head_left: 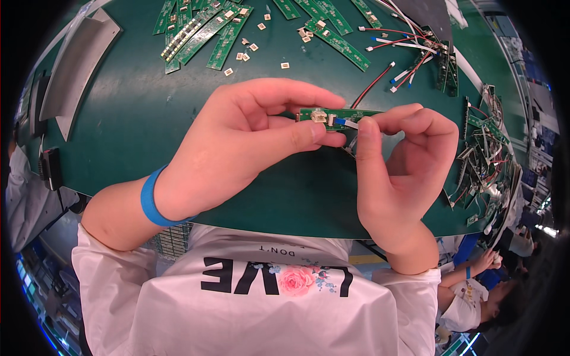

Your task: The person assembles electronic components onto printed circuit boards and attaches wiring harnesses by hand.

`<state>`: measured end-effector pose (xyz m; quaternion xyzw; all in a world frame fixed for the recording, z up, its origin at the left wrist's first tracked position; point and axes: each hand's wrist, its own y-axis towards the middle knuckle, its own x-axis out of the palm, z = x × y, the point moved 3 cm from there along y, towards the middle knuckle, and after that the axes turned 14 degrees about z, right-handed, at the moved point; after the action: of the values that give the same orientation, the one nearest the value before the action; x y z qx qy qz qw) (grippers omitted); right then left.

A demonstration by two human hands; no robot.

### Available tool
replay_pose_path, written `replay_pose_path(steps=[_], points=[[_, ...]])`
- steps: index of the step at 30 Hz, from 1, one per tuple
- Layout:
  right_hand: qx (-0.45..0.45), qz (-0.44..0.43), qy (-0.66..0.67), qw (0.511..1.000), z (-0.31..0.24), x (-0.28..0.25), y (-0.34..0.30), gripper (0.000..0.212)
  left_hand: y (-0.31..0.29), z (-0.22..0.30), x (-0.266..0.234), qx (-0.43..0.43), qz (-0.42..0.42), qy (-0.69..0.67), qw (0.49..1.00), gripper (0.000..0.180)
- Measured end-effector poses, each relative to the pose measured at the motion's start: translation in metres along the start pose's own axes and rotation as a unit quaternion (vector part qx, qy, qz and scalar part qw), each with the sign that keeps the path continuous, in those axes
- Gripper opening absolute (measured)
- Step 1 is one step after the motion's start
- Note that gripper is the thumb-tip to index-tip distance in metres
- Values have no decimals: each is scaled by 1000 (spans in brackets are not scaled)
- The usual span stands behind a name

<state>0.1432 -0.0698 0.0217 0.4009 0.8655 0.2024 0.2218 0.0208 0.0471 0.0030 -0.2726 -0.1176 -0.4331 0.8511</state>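
Note:
My left hand [237,130], with a blue band at its wrist, grips a narrow green circuit board [306,113] near its left end, thumb in front and fingers behind. A cream connector socket [319,115] stands up from the board's face. Just right of it, a flat ribbon cable [342,122] with a blue end meets a small white connector. My right hand [404,160] pinches that cable between thumb and forefinger. Whether the cable is fully seated in the connector, I cannot tell. Behind the board, a red and black wire lead [373,85] runs out across the table.
Several green circuit boards [228,41] lie at the far side of the green table [136,113], with loose cream connectors [253,47] around them. Wired boards pile up on the right [484,160]. A curved grey metal piece [80,71] is at the left. Another person [475,296] sits lower right.

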Motion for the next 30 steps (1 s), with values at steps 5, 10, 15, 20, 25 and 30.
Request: replay_pose_path(steps=[5,10,15,20,25,30], points=[[2,-7,0,1000,0,-1,0,35,0,1,0,-7,2,3,1000,32],[25,-8,-7,1000,0,-2,0,34,0,1,0,-9,-8,3,1000,32],[38,2,6,999,3,-3,0,34,0,1,0,-12,-3,8,1000,32],[44,4,-4,999,4,-3,0,34,0,0,1,-11,-10,3,1000,32],[37,2,-9,999,3,-3,0,35,0,-1,0,-7,-7,5,1000,32],[34,4,-6,999,3,-3,-1,35,0,0,1,-6,-7,6,1000,33]])
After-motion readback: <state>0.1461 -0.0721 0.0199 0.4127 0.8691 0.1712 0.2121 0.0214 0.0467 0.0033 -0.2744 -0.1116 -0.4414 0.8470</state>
